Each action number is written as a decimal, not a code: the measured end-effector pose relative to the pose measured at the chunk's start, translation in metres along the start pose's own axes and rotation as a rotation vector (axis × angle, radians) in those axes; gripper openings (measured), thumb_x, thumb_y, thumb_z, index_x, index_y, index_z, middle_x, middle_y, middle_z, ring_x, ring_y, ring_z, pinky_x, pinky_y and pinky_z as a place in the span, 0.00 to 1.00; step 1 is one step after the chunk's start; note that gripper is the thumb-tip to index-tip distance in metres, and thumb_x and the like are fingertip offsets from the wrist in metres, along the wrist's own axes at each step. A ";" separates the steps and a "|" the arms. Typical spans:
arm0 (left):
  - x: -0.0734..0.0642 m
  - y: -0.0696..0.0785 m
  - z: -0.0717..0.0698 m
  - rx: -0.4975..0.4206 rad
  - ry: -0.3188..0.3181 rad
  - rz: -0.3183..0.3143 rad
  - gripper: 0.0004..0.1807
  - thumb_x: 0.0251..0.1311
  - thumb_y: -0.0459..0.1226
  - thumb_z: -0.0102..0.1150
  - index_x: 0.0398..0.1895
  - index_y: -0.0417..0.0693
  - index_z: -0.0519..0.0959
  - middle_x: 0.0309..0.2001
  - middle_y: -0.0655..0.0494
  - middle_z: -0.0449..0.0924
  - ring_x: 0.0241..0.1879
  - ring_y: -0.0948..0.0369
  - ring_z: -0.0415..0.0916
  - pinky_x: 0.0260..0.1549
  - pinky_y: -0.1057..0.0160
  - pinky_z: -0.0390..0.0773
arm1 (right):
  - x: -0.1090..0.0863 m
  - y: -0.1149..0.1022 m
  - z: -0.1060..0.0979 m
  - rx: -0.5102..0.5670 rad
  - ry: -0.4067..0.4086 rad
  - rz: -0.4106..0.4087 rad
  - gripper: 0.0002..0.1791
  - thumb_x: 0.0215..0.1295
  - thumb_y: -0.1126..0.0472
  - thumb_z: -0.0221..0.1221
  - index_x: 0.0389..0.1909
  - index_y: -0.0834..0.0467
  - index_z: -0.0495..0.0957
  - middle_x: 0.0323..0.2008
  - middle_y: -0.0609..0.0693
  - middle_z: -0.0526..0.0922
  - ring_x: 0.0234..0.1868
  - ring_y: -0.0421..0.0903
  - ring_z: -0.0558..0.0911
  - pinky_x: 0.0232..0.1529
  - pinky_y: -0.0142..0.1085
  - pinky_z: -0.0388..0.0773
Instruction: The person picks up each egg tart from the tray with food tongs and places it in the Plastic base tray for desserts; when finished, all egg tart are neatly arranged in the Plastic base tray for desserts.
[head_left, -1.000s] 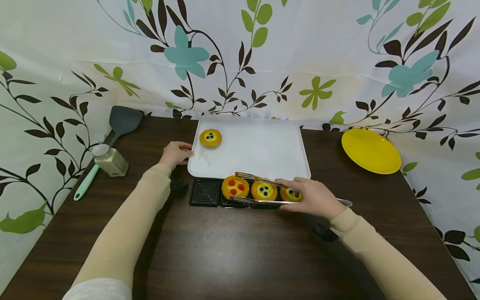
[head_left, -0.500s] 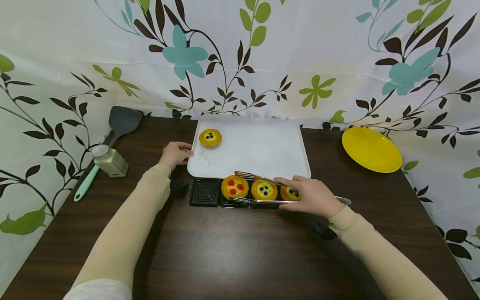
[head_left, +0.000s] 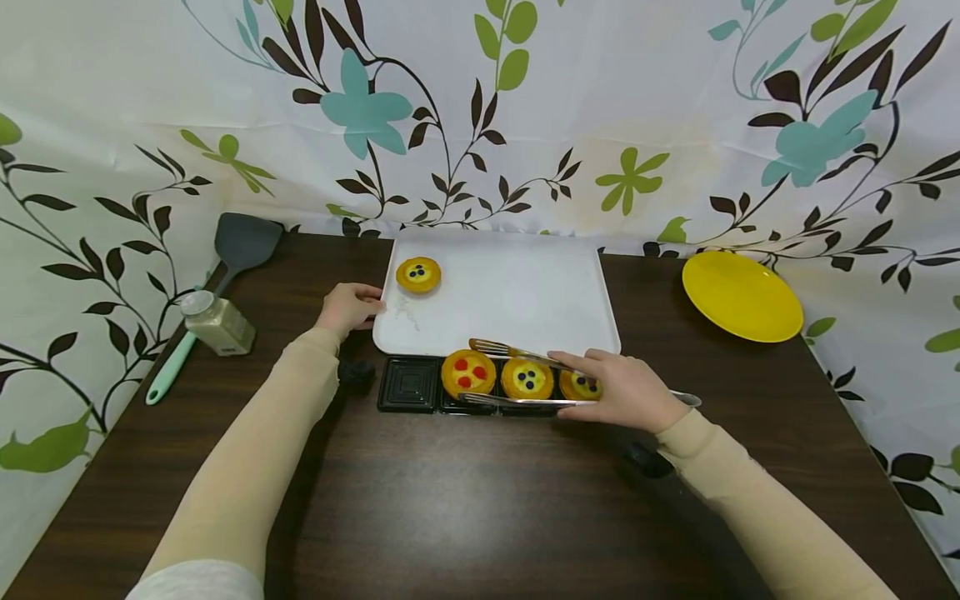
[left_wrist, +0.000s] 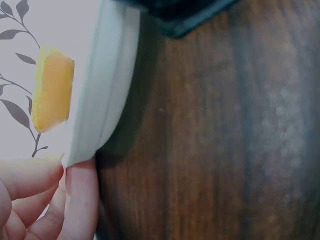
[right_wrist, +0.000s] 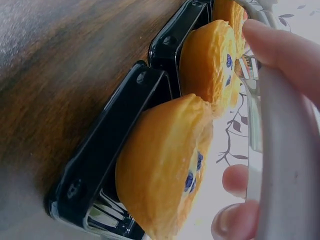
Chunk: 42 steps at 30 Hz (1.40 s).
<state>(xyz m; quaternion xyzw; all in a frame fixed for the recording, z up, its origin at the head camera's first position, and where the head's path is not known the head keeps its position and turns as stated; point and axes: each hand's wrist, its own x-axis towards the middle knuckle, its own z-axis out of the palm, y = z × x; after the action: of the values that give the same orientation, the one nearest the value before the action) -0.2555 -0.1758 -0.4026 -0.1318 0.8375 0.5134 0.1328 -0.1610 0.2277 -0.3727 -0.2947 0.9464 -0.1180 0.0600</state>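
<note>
My left hand (head_left: 350, 308) pinches the left rim of a white tray (head_left: 517, 292), thumb above and a finger beneath in the left wrist view. On the tray sits one egg tart with blueberries (head_left: 418, 275). In front of it lies a black sectioned container (head_left: 408, 385), its leftmost section bare. A tart with red pieces (head_left: 468, 374), a blueberry tart (head_left: 527, 379) and another blueberry tart (head_left: 580, 386), partly covered by my fingers, fill the others. My right hand (head_left: 630, 396) grips metal tongs (head_left: 536, 403), spread over the container, their tips on either side of the red-topped tart.
A yellow plate (head_left: 742, 296) lies at the back right of the dark wooden table (head_left: 465, 500). At left, a shaker jar (head_left: 221, 323) stands beside a grey spatula (head_left: 247, 242) with a mint handle. A patterned cloth (head_left: 465, 125) hangs behind the table.
</note>
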 end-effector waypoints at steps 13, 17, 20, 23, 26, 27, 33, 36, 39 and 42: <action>0.002 -0.001 -0.001 -0.002 -0.014 0.000 0.23 0.66 0.31 0.53 0.63 0.34 0.68 0.56 0.35 0.72 0.51 0.48 0.74 0.50 0.55 0.79 | 0.005 0.001 -0.009 0.026 0.056 -0.010 0.43 0.47 0.33 0.66 0.66 0.42 0.68 0.33 0.46 0.79 0.25 0.39 0.69 0.24 0.29 0.71; 0.003 -0.003 -0.004 -0.001 -0.012 -0.002 0.23 0.66 0.30 0.52 0.63 0.34 0.68 0.55 0.35 0.72 0.51 0.48 0.74 0.50 0.55 0.79 | 0.021 -0.001 -0.012 0.023 0.072 -0.007 0.44 0.48 0.34 0.66 0.67 0.42 0.67 0.31 0.47 0.78 0.23 0.40 0.68 0.21 0.30 0.68; 0.005 -0.005 -0.005 -0.002 -0.010 -0.004 0.23 0.65 0.30 0.53 0.63 0.35 0.68 0.55 0.36 0.73 0.50 0.49 0.75 0.49 0.55 0.79 | 0.036 -0.003 -0.014 0.015 0.074 -0.003 0.43 0.49 0.35 0.66 0.67 0.43 0.66 0.30 0.49 0.77 0.22 0.42 0.68 0.19 0.32 0.66; 0.005 -0.005 -0.004 -0.002 -0.009 -0.005 0.22 0.65 0.30 0.53 0.62 0.35 0.69 0.55 0.35 0.73 0.49 0.49 0.75 0.48 0.55 0.80 | 0.053 -0.003 -0.016 0.016 0.067 0.004 0.44 0.50 0.35 0.66 0.68 0.44 0.66 0.30 0.51 0.77 0.23 0.43 0.68 0.20 0.33 0.66; 0.005 -0.003 -0.002 -0.008 -0.008 -0.007 0.22 0.65 0.30 0.54 0.62 0.35 0.70 0.55 0.36 0.74 0.49 0.50 0.75 0.48 0.56 0.80 | 0.070 -0.003 -0.018 0.012 0.065 0.013 0.45 0.50 0.34 0.65 0.69 0.45 0.64 0.32 0.53 0.78 0.25 0.45 0.70 0.22 0.34 0.68; 0.005 -0.003 -0.001 -0.007 -0.008 -0.007 0.22 0.65 0.30 0.54 0.62 0.35 0.70 0.55 0.36 0.74 0.49 0.50 0.75 0.48 0.56 0.80 | 0.075 -0.003 -0.019 0.007 0.063 0.014 0.45 0.50 0.34 0.65 0.69 0.46 0.64 0.33 0.53 0.78 0.25 0.45 0.71 0.23 0.34 0.70; 0.002 -0.001 -0.003 -0.012 0.002 -0.007 0.22 0.65 0.31 0.54 0.62 0.36 0.70 0.54 0.36 0.74 0.49 0.50 0.75 0.49 0.56 0.80 | 0.114 -0.002 -0.022 -0.020 0.047 0.030 0.46 0.51 0.34 0.64 0.70 0.46 0.63 0.35 0.56 0.79 0.28 0.46 0.74 0.25 0.37 0.74; 0.002 0.001 -0.004 -0.020 -0.003 -0.003 0.22 0.65 0.30 0.54 0.62 0.36 0.70 0.53 0.36 0.74 0.48 0.50 0.75 0.49 0.55 0.80 | 0.131 -0.001 -0.024 -0.019 0.043 0.068 0.46 0.51 0.35 0.65 0.70 0.46 0.62 0.37 0.57 0.79 0.28 0.48 0.74 0.27 0.40 0.75; 0.002 0.001 -0.003 -0.028 -0.012 -0.003 0.22 0.64 0.30 0.54 0.62 0.36 0.70 0.53 0.37 0.74 0.48 0.51 0.75 0.49 0.55 0.80 | 0.145 -0.001 -0.024 -0.022 0.041 0.105 0.46 0.50 0.35 0.65 0.70 0.45 0.62 0.42 0.58 0.80 0.30 0.49 0.75 0.29 0.42 0.77; 0.002 0.000 -0.003 -0.029 -0.017 -0.005 0.22 0.64 0.30 0.54 0.62 0.35 0.70 0.53 0.37 0.74 0.48 0.51 0.75 0.48 0.56 0.80 | 0.155 -0.002 -0.022 0.002 0.025 0.121 0.46 0.50 0.35 0.65 0.70 0.44 0.62 0.45 0.59 0.80 0.31 0.50 0.76 0.30 0.43 0.77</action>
<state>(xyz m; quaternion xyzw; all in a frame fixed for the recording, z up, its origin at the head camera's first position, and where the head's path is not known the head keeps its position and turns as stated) -0.2575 -0.1789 -0.4022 -0.1316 0.8283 0.5264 0.1394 -0.2909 0.1414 -0.3573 -0.2356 0.9629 -0.1189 0.0557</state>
